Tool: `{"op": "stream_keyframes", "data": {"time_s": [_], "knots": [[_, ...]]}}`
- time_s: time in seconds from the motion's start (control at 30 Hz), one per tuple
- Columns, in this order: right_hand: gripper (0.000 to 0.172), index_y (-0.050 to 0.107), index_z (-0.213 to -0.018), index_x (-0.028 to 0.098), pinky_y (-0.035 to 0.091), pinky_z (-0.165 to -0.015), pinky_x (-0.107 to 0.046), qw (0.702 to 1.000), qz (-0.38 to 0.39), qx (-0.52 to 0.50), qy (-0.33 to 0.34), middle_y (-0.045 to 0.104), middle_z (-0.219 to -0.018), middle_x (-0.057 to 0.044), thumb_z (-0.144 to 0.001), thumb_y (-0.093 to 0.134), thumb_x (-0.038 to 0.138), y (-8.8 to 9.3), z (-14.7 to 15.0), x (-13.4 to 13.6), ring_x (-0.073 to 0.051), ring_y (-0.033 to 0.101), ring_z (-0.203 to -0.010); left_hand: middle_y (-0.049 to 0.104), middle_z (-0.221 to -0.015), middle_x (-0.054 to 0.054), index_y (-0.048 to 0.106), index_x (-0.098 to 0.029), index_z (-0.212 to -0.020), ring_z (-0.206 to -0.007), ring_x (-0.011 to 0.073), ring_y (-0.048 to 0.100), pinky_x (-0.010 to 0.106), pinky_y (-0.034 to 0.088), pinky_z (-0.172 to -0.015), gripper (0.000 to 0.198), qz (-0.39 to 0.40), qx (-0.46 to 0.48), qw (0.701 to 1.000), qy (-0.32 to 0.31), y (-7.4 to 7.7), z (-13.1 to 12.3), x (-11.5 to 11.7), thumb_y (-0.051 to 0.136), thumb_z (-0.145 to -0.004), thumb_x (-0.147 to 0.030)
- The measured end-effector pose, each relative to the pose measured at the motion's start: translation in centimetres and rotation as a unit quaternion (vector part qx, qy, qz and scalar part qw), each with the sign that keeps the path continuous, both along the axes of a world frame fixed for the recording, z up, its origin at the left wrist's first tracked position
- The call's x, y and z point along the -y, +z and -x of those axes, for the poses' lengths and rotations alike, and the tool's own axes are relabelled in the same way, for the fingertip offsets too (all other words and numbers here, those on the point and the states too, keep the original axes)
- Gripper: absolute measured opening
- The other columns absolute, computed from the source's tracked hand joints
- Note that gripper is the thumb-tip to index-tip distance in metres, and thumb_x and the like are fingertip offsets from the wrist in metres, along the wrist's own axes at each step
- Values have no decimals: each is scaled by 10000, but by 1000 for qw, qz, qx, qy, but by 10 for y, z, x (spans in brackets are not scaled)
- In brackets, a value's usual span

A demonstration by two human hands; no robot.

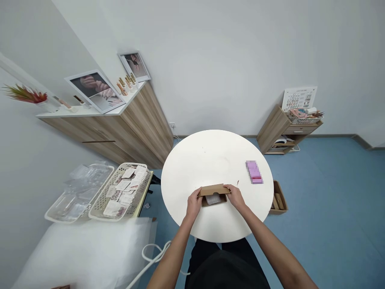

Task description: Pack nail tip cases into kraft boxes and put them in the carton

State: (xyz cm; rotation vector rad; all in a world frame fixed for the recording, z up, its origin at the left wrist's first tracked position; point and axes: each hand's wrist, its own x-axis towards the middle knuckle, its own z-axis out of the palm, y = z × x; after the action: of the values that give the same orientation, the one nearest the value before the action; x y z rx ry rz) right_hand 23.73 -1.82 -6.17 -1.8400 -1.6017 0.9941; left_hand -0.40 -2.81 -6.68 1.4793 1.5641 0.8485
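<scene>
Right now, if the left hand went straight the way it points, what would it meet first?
The cardboard box: the left hand already appears to be against its end, though depth is hard to judge from this view.

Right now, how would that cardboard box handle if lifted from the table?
The cardboard box is probably light for its size, as the card looks thin. Its open lid may flap, and the pale packet inside could slide if tipped.
</scene>
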Motion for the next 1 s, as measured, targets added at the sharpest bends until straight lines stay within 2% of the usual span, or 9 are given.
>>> {"op": "stream_keyframes", "data": {"time_s": [0.1,0.2,0.33,0.47,0.6,0.7,0.83,0.9,1.0], "knots": [[515,702,-1091,257,454,-987,-347,1000,16,-11,-8,700,-1139,-20,-700,466,20,5,1,-5,-219,621,-1082,654,-1246,37,659,-240,-1163,-1199,225,573,419,423,-1091,489,9,10,1000,18,7,-6,-4,488,-758,-27],[541,702,-1096,263,450,-1002,-358,1000,25,-16,4,699,-1150,-14,-683,467,3,4,1,-6,-223,622,-1091,651,-1251,27,673,-248,-1127,-1230,227,553,443,392,-1122,527,8,-6,1000,-2,3,-5,-5,488,-706,11],[598,677,-1160,282,438,-1039,-378,999,12,-24,34,648,-1267,3,-678,463,1,-14,-2,10,-223,591,-1169,563,-1382,19,619,-271,-1237,-1311,226,491,462,348,-1155,615,6,-28,998,-52,-19,5,10,498,-700,4],[682,594,-1296,252,349,-1130,-419,999,-4,11,51,495,-1450,-27,-673,475,2,-39,-4,35,-223,447,-1339,367,-1537,15,454,-299,-1410,-1392,224,383,440,335,-1159,694,-3,-56,994,-89,-45,9,34,486,-765,-47],[793,453,-1424,281,329,-1154,-401,998,7,-6,63,417,-1507,-5,-677,460,13,-60,0,57,-195,395,-1383,268,-1582,5,327,-299,-1484,-1435,200,292,399,310,-1170,715,11,-53,995,-83,-63,0,57,440,-815,-72],[798,385,-1462,309,326,-1157,-394,998,4,-38,48,395,-1519,22,-714,443,39,-68,5,66,-174,366,-1400,291,-1573,3,305,-290,-1495,-1445,177,263,382,274,-1186,697,26,-37,998,-53,-67,-9,66,421,-838,-90],[672,454,-1426,269,350,-1135,-380,998,27,-62,13,492,-1452,4,-775,425,106,-59,7,58,-177,432,-1357,479,-1465,38,446,-246,-1428,-1409,196,352,399,278,-1182,602,46,0,999,-2,-51,-14,58,451,-839,-123],[604,503,-1389,281,403,-1087,-382,996,47,-71,4,594,-1347,1,-803,430,153,-46,4,44,-190,536,-1259,595,-1349,49,532,-243,-1361,-1342,216,457,407,348,-1140,529,66,18,997,23,-33,-11,46,484,-841,-160],[505,540,-1355,284,457,-1012,-392,995,54,-78,0,677,-1210,-17,-861,444,250,-23,0,17,-212,630,-1089,702,-1163,75,584,-224,-1309,-1122,255,628,419,486,-978,431,93,6,995,46,-1,-7,20,489,-892,-272]]}}
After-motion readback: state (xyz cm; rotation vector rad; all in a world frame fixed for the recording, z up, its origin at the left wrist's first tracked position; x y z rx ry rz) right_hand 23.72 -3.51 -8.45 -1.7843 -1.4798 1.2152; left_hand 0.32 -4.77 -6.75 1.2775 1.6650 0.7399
